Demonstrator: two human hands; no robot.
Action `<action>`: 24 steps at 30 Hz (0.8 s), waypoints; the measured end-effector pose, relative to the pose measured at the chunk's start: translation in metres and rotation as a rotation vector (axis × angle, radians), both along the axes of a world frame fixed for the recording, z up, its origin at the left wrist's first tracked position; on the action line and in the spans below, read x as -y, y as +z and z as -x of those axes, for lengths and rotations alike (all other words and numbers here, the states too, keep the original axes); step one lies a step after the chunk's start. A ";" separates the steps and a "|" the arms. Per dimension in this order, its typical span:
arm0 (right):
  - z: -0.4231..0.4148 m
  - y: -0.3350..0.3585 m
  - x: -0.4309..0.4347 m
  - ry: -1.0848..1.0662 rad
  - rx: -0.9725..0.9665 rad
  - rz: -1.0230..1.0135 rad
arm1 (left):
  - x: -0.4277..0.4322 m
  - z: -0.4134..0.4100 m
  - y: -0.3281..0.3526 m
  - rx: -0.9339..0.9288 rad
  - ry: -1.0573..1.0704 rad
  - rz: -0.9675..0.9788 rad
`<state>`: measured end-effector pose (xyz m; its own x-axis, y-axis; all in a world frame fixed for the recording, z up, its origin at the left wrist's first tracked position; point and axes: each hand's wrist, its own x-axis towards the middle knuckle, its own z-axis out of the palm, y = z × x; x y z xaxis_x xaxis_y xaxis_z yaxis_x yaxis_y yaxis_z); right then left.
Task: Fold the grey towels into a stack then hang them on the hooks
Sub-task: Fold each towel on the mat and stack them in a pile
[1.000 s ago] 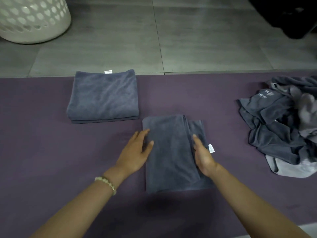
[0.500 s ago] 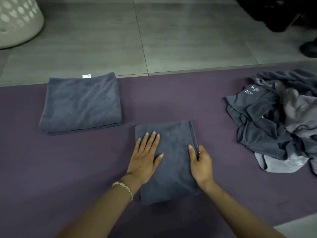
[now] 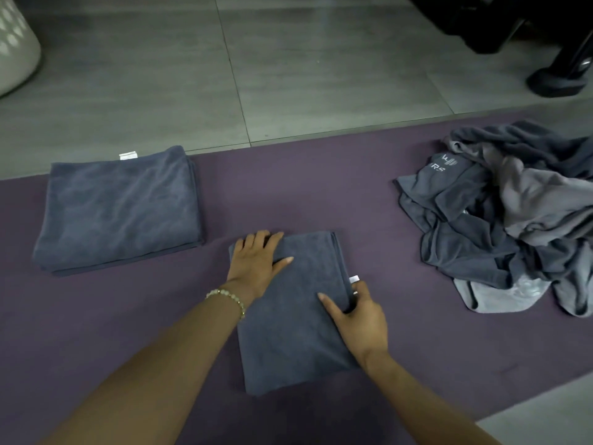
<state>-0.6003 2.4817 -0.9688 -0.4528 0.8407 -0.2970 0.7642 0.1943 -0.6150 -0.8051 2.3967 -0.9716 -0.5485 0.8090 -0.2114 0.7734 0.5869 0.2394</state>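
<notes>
Right hand [image 3: 359, 319]: I see it pinching the folded towel [image 3: 295, 335] at its right edge, thumb on top, fingers curled under.
Left hand [image 3: 256, 261]: flat, fingers straight, on the towel's far-left corner.
Folded towel: soft grey rectangle in the middle of the purple mat [image 3: 96, 332], with bare mat on both sides.
Stack [image 3: 118, 207]: plush, squared, at the mat's far-left edge.
Pile [image 3: 513, 226]: crumpled, at the mat's far-right edge.

A home laundry area is suggested. Grey floor tiles [image 3: 321, 75], a purple mat [image 3: 96, 332] and a white basket [image 3: 16, 53] are shown.
</notes>
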 end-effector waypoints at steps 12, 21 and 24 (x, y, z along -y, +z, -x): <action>-0.018 0.010 -0.006 0.050 -0.042 0.173 | -0.033 0.029 0.080 0.624 -0.045 0.434; -0.020 0.014 0.018 -0.158 -0.465 0.273 | 0.016 0.012 0.173 1.142 0.305 0.178; -0.006 0.029 0.023 -0.325 -0.525 0.467 | 0.028 0.005 0.204 1.218 0.379 -0.056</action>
<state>-0.5943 2.4591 -0.9398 -0.3842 0.7960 -0.4678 0.3236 -0.3585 -0.8757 -0.8102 2.3687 -0.7678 -0.2226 0.6690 -0.7091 -0.1752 0.6881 0.7041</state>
